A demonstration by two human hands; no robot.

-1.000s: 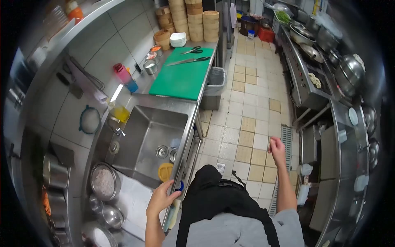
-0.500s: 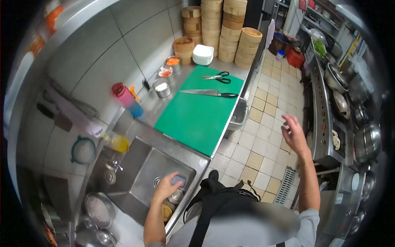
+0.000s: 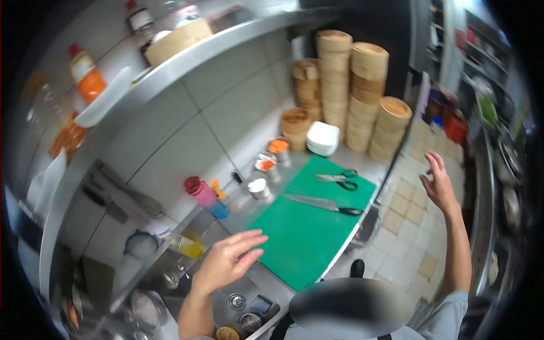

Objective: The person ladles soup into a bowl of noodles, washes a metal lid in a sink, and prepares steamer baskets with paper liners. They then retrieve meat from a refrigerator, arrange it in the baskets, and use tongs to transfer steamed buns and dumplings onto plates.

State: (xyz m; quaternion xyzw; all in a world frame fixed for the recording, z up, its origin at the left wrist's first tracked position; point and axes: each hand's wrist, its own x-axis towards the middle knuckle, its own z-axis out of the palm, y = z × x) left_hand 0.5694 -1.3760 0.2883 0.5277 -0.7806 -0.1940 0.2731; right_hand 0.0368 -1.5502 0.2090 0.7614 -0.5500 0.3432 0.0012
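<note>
My left hand (image 3: 229, 258) is raised above the sink, near the lower left corner of the green cutting board (image 3: 294, 243). Its fingers are apart, with nothing in them. Off to the right, over the tiled floor, my right hand (image 3: 439, 184) hangs in the air, fingers loosely spread and bare. A kitchen knife (image 3: 311, 201) with a black handle lies across the board. Beyond it lie black-handled scissors (image 3: 340, 178). Inside the sink, a grey-blue block (image 3: 262, 304) sits beside a small metal cup (image 3: 250, 322).
Behind the board are stacked white dishes (image 3: 323, 139), bamboo steamers (image 3: 334, 85) and metal cups with orange food (image 3: 277, 146) and white contents (image 3: 259, 188). A pink-blue bottle (image 3: 204, 197) stands by the wall. A shelf (image 3: 170, 59) with bottles overhangs the upper left. Stoves line the right.
My left hand has lifted out of the sink and moved up toward the board. My right hand stays raised over the floor. The view has tilted up, bringing the shelf in.
</note>
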